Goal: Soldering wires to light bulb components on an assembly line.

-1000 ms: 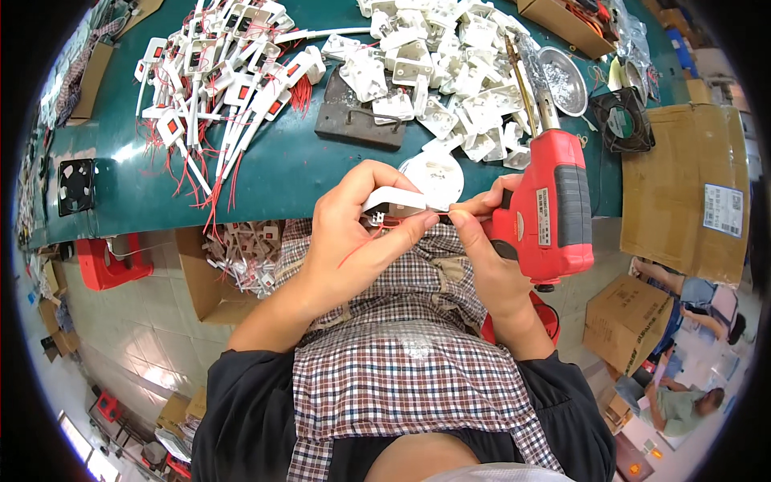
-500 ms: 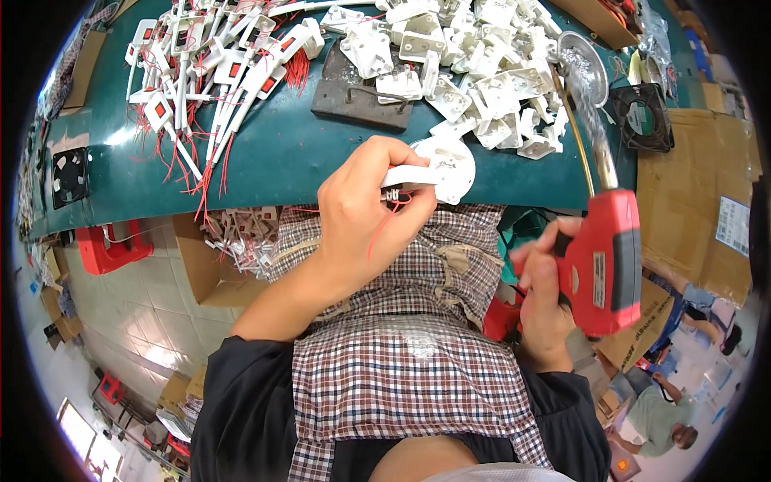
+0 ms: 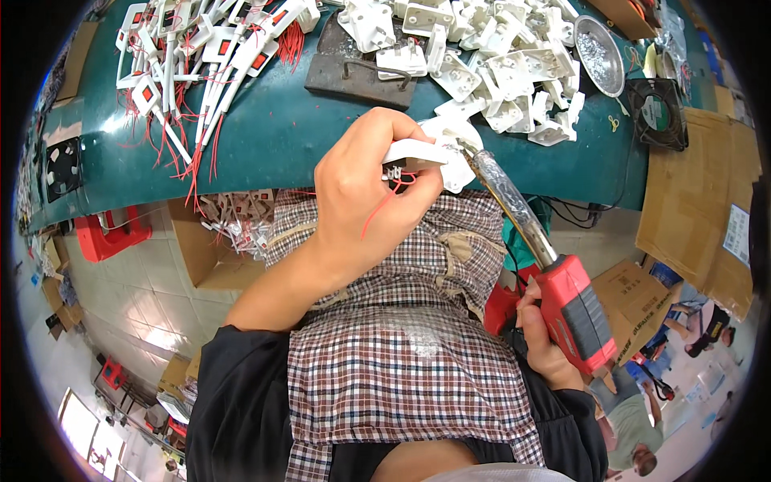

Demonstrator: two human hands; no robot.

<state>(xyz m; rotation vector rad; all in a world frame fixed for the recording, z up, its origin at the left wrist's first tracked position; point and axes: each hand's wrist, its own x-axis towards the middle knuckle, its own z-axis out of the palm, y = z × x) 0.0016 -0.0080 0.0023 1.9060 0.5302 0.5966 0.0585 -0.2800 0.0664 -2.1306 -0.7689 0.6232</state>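
Note:
Near the table's front edge, my left hand (image 3: 365,185) is closed on a white plastic housing (image 3: 454,169) with a rounded base and a flat arm. Red wires (image 3: 401,180) come out between thumb and fingers. My right hand (image 3: 546,341) grips a red and black soldering gun (image 3: 572,317) by its handle. Its metal barrel (image 3: 514,201) points up and left, and the tip lies at the inner face of the housing's round base. The exact contact point is too small to make out.
White plastic housings (image 3: 514,72) are heaped at the back. A dark metal block (image 3: 361,72) with a handle stands beside them. At back left lie switch assemblies (image 3: 217,72) with red wires. A metal dish (image 3: 598,56) and a black fan (image 3: 657,112) are at back right.
The soldering gun has swung from the metal dish down and left, and its tip has come to the housing. My left hand has kept its hold, nearly in place.

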